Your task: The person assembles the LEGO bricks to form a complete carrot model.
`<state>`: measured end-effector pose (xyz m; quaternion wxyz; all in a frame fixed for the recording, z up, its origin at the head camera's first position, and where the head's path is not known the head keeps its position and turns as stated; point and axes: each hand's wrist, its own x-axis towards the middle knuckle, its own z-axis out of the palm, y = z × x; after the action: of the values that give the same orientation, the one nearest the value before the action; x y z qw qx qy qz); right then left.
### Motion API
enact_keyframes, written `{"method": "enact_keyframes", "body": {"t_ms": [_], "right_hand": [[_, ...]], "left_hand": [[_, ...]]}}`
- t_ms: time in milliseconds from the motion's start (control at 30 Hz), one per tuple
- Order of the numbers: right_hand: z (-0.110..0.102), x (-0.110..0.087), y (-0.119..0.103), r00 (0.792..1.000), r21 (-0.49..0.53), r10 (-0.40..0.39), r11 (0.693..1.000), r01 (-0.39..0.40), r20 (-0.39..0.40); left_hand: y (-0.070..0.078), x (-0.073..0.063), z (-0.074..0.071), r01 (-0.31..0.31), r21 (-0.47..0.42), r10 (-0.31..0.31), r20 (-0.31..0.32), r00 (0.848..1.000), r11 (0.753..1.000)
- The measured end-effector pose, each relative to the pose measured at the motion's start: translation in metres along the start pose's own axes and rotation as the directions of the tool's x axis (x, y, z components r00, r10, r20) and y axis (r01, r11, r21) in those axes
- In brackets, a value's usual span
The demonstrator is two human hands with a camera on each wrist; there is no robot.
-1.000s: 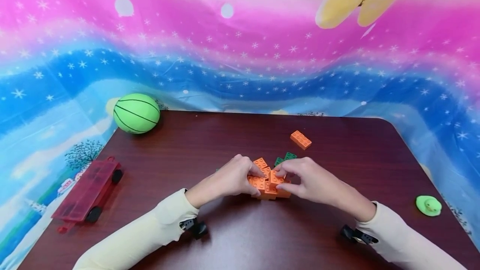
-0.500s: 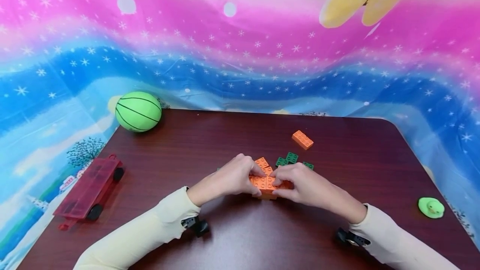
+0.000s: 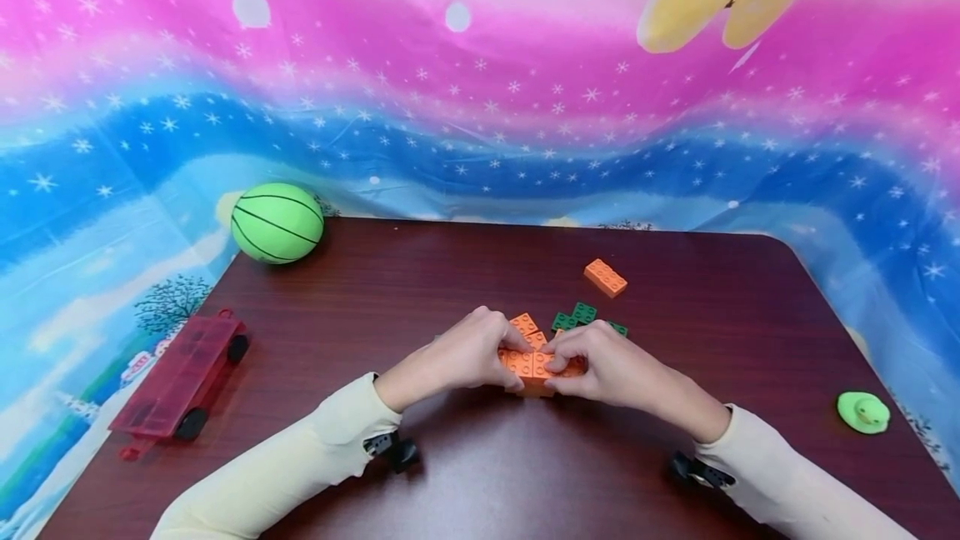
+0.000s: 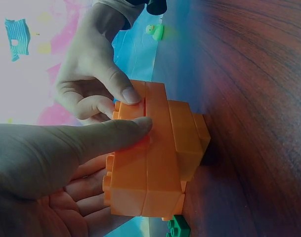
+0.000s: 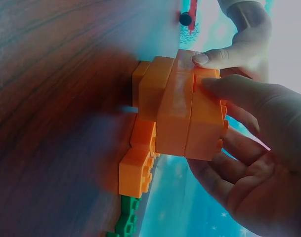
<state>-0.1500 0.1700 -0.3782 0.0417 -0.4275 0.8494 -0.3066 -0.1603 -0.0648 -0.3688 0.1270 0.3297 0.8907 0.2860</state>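
A stepped stack of orange toy building bricks [image 3: 534,363] stands on the table, and several layers show in the left wrist view. My left hand [image 3: 467,354] grips its upper bricks [image 4: 130,170] from the left, thumb on the near face and fingers behind. From the other side my right hand [image 3: 615,367] pinches an upper orange brick [image 5: 202,126] between thumb and fingers. Both thumbs lie close together on the near face. In the head view the hands partly hide the stack. More orange bricks [image 5: 135,173] lie just behind it.
Green bricks [image 3: 573,317] lie behind the stack, and a loose orange brick [image 3: 605,277] sits farther back. A green ball [image 3: 277,223] rests at the back left, a translucent red toy wagon [image 3: 180,377] at the left edge. On the right is a green rubber duck [image 3: 863,412].
The orange brick in my right hand has gone down from a raised position to level with the brick beside it. The right hand moved slightly left and down; the left kept its grip.
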Motion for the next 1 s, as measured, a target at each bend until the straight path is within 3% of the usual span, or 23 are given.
{"method": "enact_keyframes", "body": {"t_ms": [267,433,600,700,867,1000], "right_hand": [[0.0,-0.002,-0.005,0.997,-0.076,0.061,0.995,-0.058,0.037],[0.004,-0.009,-0.006,0.996,-0.158,0.085,0.984,-0.084,0.003],[0.01,-0.014,0.0,0.996,-0.157,0.065,0.985,-0.074,-0.059],[0.011,-0.014,0.002,0.995,-0.138,0.081,0.987,-0.088,-0.053],[0.013,-0.014,0.0,0.994,-0.15,0.107,0.982,-0.11,-0.028],[0.013,-0.014,-0.001,0.994,-0.171,0.109,0.979,-0.113,-0.032]], "left_hand": [[0.001,0.003,0.002,-0.013,-0.01,0.013,0.007,1.0,1.0],[0.0,0.004,0.001,-0.03,0.004,0.03,0.004,1.0,1.0],[-0.007,0.007,-0.002,-0.12,0.004,0.12,0.012,0.993,0.993],[-0.017,0.013,-0.006,-0.147,0.013,0.147,0.007,0.989,0.989],[-0.035,0.026,-0.016,-0.067,0.148,0.063,0.033,0.997,0.987],[-0.043,0.041,-0.015,-0.028,0.218,-0.002,0.132,0.991,0.976]]}}
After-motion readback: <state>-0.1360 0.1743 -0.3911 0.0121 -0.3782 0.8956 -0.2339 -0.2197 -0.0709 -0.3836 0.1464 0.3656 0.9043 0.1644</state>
